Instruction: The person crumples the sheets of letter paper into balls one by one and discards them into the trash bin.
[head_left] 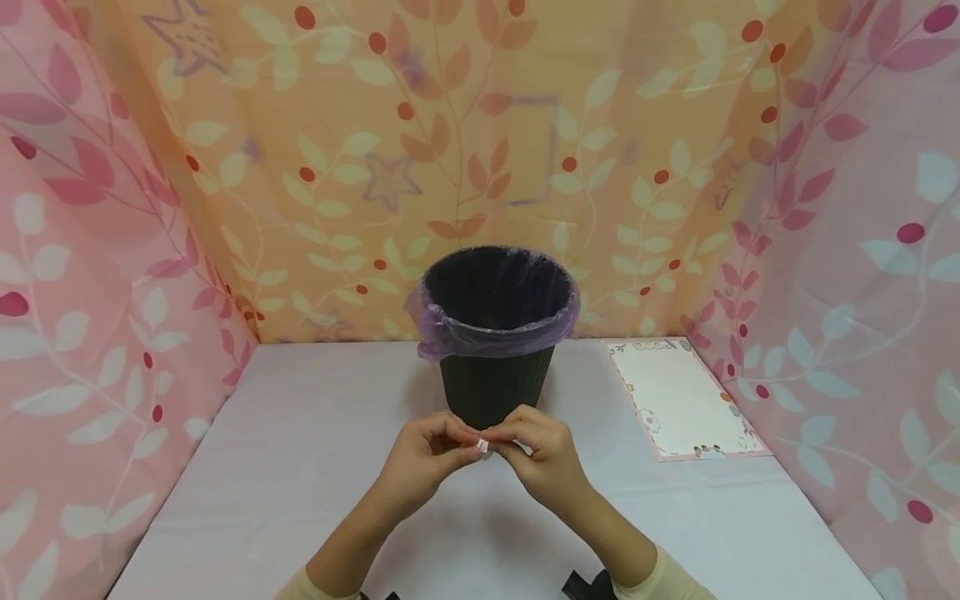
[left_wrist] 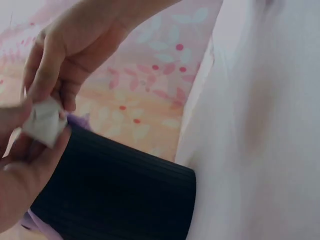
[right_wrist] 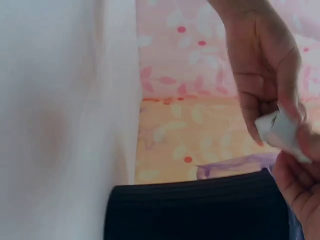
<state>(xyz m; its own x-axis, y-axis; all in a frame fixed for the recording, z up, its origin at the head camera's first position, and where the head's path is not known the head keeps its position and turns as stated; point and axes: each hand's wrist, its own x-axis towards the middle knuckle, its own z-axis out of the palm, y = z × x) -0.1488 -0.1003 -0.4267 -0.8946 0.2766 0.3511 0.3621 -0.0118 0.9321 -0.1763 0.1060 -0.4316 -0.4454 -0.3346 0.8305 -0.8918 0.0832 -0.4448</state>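
— So, where's the small white piece (right_wrist: 284,134)?
— Pinched by both the left hand (head_left: 412,467) and the right hand (head_left: 551,467), above the bench (head_left: 300,467), near side of the black bin (head_left: 497,383).

1 small white paper-like piece (head_left: 482,446), creased, angular, pinched between fingers (head_left: 459,427), in mid-air

A paper piece (head_left: 482,446) is held between left hand (head_left: 422,460) and right hand (head_left: 544,460), before the bin (head_left: 495,383); a sheet (head_left: 686,400) is laid to the bin's right.
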